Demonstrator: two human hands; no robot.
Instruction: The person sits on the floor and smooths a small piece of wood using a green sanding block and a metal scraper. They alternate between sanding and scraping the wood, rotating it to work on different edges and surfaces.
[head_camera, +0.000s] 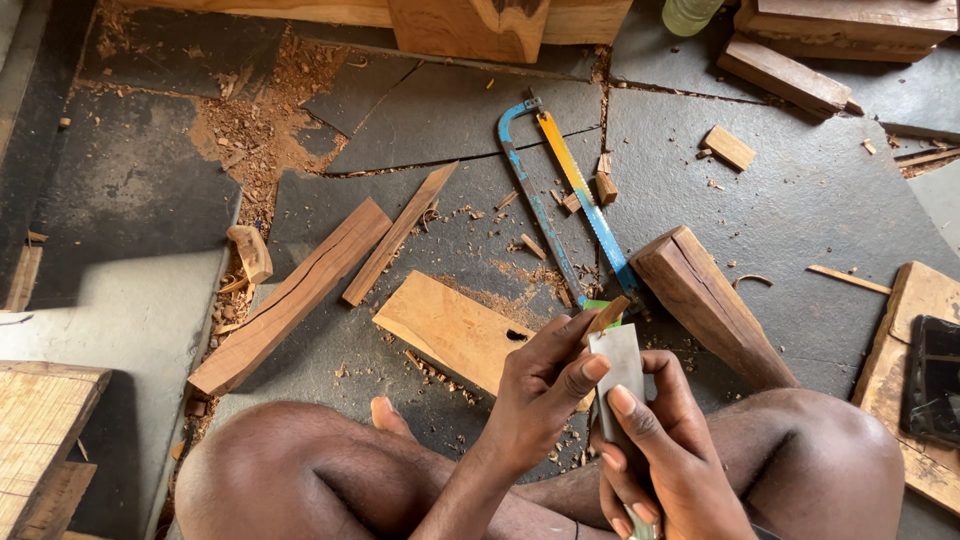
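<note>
— While both knees frame the bottom of the view, what are the hands doing?

— The right hand (665, 455) is wrapped shut around a flat grey metal blade (620, 375), thumb pressed on its face. The blade's long axis runs near upright, slightly tilted, its top edge pointing away from the body. The left hand (540, 395) comes in from the left, fingers (585, 368) closed in a pinch on the blade's upper left edge, with a small brown wooden piece (607, 315) caught at the fingertips just above it.

— Which hand sits nearer the blade's top?

— The left; the right grips lower, toward the body. Whether the wooden piece touches the blade cannot be told.

— And just beyond the hands?

— A pale flat board (450, 325) lies on the dark stone floor (800, 200), partly under the left hand. To the right, a thick brown wooden block (705, 300) lies slantwise. A hacksaw (560, 190) with a blue frame and a yellow-and-blue blade runs away from the hands toward upper left, its near end just beside the fingertips.

— Farther out?

— Two long wooden strips (300, 290) lie side by side at left amid shavings and sawdust (250, 130). A small offcut (728, 147) sits well apart at upper right, stacked timber (850, 30) beyond it. A dark phone (935, 375) rests on a board at the right edge.
</note>
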